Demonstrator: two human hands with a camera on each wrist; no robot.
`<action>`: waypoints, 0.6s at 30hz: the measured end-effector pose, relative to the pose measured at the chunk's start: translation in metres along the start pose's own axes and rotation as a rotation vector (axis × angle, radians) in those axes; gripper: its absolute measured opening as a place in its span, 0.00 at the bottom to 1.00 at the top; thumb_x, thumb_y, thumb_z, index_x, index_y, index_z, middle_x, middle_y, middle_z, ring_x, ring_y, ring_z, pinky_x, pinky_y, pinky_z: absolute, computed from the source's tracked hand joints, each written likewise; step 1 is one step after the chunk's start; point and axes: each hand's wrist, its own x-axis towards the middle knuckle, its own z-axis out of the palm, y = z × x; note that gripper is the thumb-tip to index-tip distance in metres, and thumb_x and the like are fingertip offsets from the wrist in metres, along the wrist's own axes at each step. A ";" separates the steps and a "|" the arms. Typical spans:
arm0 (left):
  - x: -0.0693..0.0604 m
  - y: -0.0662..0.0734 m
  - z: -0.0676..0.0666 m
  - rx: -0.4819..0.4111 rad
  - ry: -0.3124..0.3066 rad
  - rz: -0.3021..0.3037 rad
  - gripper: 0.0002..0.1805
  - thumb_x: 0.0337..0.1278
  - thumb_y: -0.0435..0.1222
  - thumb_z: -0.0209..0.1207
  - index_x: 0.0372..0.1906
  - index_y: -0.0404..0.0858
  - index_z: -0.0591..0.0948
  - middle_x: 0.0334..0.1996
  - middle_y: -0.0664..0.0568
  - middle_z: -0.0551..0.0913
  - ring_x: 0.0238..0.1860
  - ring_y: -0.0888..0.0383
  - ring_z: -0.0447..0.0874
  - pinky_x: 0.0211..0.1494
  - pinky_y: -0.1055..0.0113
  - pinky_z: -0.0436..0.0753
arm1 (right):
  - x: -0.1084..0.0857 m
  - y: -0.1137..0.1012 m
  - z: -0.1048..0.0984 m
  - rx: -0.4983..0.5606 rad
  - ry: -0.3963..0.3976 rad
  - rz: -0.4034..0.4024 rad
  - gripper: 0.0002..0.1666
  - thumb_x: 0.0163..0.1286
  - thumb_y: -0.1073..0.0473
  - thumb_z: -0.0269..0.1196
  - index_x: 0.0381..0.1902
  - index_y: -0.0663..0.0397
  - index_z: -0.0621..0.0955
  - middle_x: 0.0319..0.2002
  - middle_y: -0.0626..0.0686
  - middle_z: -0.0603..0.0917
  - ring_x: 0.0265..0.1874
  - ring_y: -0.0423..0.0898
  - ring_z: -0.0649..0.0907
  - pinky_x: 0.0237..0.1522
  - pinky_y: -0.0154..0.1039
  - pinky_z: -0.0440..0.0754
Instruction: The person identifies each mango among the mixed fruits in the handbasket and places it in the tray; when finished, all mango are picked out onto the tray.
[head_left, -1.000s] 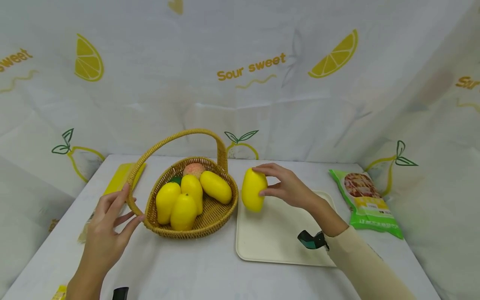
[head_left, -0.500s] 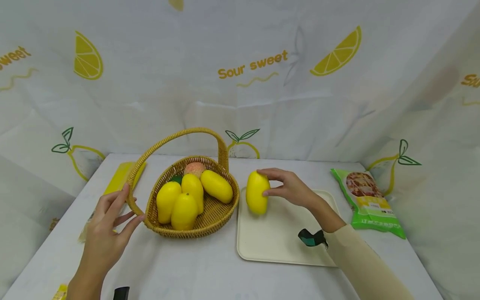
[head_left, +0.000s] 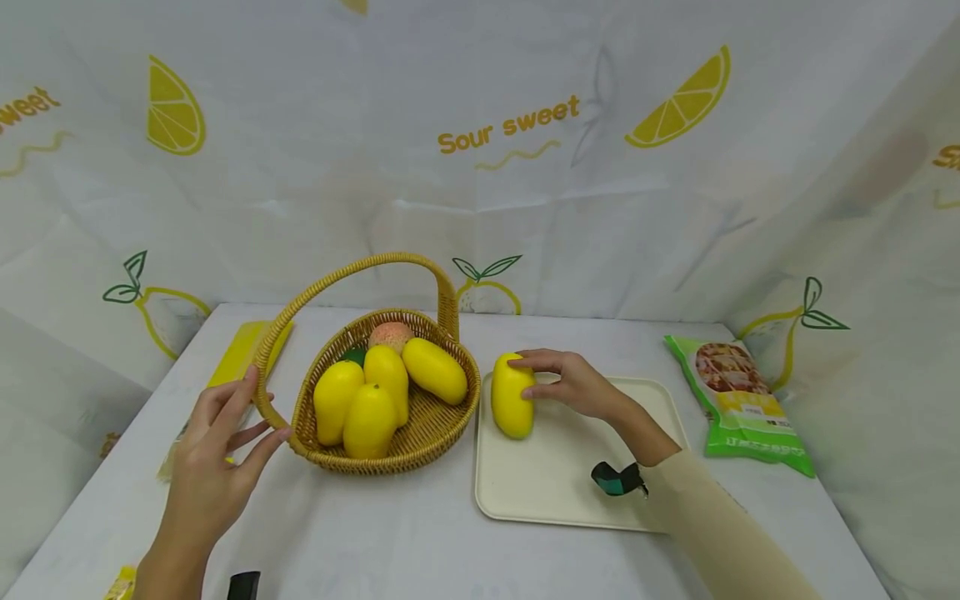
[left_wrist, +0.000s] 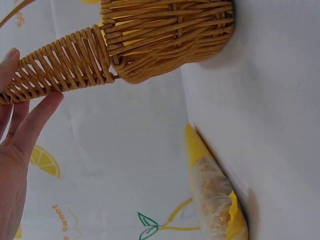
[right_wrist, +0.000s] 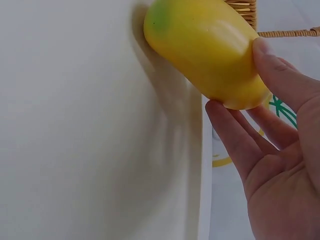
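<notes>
Fingers (right_wrist: 240, 137) and thumb pinching here: the right hand (head_left: 573, 383) has a yellow mango (head_left: 512, 404), tilted, greenish end low at the tray (head_left: 562, 483), on the basket side! And the left hand (head_left: 213, 450) grips the basket (head_left: 360, 468) by its handle (head_left: 397, 257). Inside, four more mangoes (head_left: 371, 421) lie with a pinkish round fruit (head_left: 391, 335); a green packet (head_left: 738, 408) sits beside the tray.

Table (head_left: 390, 542): white-topped. Cloth (head_left: 337, 200): pale, hung behind, printed with lemons (head_left: 489, 298), lemon slices (head_left: 177, 115) and the words "Sour sweet" (head_left: 510, 127). Bag (head_left: 741, 408): green, pictured front, lying at table right. Pack (head_left: 238, 354): yellow and clear, lying at table left. Packet (head_left: 120, 585): yellow, near left, partly cut off.
</notes>
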 end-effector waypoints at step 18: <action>0.000 0.001 0.000 -0.012 0.001 0.009 0.43 0.61 0.57 0.58 0.71 0.29 0.72 0.58 0.70 0.68 0.61 0.78 0.73 0.53 0.92 0.79 | 0.005 0.008 0.005 0.024 -0.053 0.118 0.38 0.61 0.52 0.77 0.68 0.54 0.78 0.69 0.58 0.78 0.67 0.62 0.79 0.74 0.59 0.77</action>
